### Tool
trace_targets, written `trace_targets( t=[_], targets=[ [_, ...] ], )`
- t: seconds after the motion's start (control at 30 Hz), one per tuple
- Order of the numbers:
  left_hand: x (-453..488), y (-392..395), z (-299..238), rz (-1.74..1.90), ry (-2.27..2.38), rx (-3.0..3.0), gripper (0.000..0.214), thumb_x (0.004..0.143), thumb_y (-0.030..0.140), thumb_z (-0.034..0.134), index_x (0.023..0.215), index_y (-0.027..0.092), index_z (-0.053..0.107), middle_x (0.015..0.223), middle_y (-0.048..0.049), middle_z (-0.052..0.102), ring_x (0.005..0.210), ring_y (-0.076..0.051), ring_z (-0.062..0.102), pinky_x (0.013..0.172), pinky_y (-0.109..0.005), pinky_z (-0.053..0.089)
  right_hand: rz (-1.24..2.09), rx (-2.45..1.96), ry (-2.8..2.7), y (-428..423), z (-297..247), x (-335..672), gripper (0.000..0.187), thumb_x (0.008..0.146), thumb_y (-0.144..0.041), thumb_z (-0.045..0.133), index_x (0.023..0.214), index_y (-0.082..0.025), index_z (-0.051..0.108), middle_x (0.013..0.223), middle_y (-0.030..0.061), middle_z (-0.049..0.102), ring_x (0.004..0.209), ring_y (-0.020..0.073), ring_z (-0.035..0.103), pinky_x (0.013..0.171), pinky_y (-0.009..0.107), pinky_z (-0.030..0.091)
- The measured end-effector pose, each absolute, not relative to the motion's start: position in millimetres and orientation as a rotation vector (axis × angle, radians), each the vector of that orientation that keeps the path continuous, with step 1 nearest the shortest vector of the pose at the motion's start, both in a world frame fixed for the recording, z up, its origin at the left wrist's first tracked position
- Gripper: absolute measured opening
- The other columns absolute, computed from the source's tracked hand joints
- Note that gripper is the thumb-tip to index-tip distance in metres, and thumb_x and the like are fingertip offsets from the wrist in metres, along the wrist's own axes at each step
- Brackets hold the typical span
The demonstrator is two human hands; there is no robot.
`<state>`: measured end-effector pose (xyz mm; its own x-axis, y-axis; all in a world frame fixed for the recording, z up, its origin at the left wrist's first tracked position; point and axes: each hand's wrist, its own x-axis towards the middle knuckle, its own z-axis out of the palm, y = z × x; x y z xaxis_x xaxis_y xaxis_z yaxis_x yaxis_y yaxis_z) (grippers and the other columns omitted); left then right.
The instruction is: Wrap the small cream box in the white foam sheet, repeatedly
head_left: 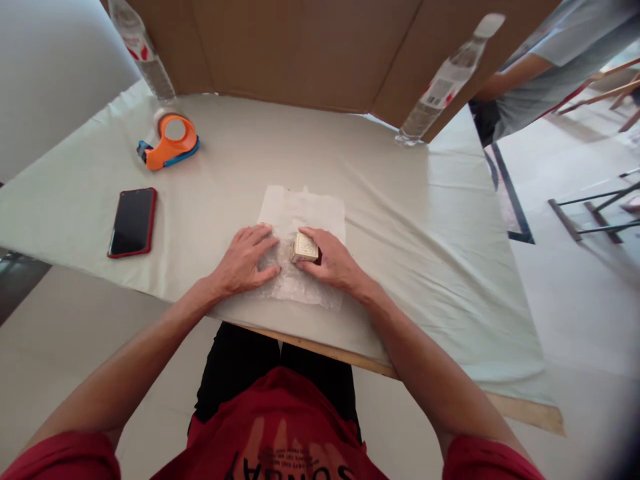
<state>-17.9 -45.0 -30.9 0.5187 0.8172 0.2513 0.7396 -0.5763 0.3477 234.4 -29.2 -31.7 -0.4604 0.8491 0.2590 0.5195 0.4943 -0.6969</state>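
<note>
A small cream-coloured box [305,247] with printing on its top is gripped between the thumb and fingers of my right hand [333,259]. Under it lies a sheet of clear bubble wrap [305,293], spread flat near the table's front edge. The sheet's far part [320,205] looks white and smoother. My left hand [249,259] rests on the wrap's left side, fingers spread, holding nothing. A short gap separates its fingertips from the box. The box's right side is hidden by my right hand.
An orange tape dispenser [173,143] and a red-cased phone [133,222] lie to the left on the cloth-covered table [425,267]. Water bottles stand at the back left [145,57] and back right [445,90], against a cardboard panel [305,53]. Another person's arm [520,75] shows beyond the right.
</note>
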Motion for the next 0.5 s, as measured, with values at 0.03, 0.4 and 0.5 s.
trace_targets(
  t=[0.03, 0.4, 0.5],
  targets=[
    [-18.0, -45.3, -33.3, 0.569, 1.326, 2.554, 0.052, 0.086, 0.042, 0.062, 0.130, 0.014, 0.062, 0.148, -0.0206, 0.054, 0.143, -0.037, 0.045, 0.119, -0.056, 0.031, 0.761, -1.132, -2.130, -29.7, -37.0, 236.8, 0.065, 0.080, -0.035, 0.073, 0.141, -0.023, 0.053, 0.133, 0.0140, 0.065, 0.121, 0.0320, 0.063, 0.105, 0.052, 0.050],
    [-14.7, -49.9, -37.7, 0.619, 1.357, 2.513, 0.057, 0.083, 0.041, 0.063, 0.133, 0.015, 0.060, 0.149, -0.0184, 0.054, 0.143, -0.036, 0.045, 0.123, -0.055, 0.026, 0.737, -1.212, -1.990, -37.6, -40.7, 231.7, 0.051, 0.081, -0.041, 0.075, 0.127, -0.025, 0.060, 0.127, 0.0098, 0.071, 0.113, 0.0293, 0.067, 0.102, 0.048, 0.051],
    [-14.6, -49.9, -37.2, 0.613, 1.370, 2.515, 0.056, 0.083, 0.042, 0.063, 0.133, 0.017, 0.061, 0.148, -0.0169, 0.055, 0.143, -0.034, 0.046, 0.123, -0.054, 0.026, 0.684, -1.212, -2.050, -37.1, -45.2, 231.2, 0.052, 0.082, -0.040, 0.075, 0.129, -0.024, 0.060, 0.129, 0.0111, 0.070, 0.116, 0.0305, 0.066, 0.103, 0.050, 0.049]
  ],
)
